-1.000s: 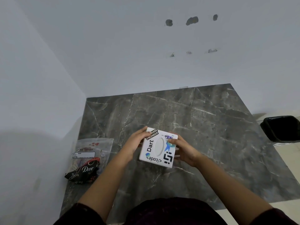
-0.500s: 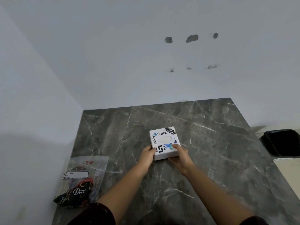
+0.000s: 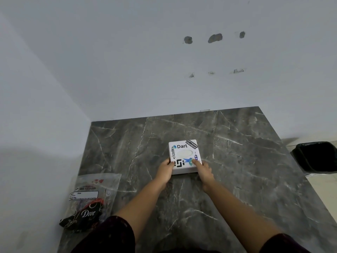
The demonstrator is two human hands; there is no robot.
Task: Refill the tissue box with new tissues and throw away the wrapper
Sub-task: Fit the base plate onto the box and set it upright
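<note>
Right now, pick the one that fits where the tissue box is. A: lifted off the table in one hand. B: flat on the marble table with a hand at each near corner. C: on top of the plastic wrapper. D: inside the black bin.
B: the tissue box sits flat on the marble table, left hand and right hand gripping its near corners.

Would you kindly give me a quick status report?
Both hands, left and right, grip tissue box on table. Wrapper lies left. Bin right. Nothing blocking.
</note>
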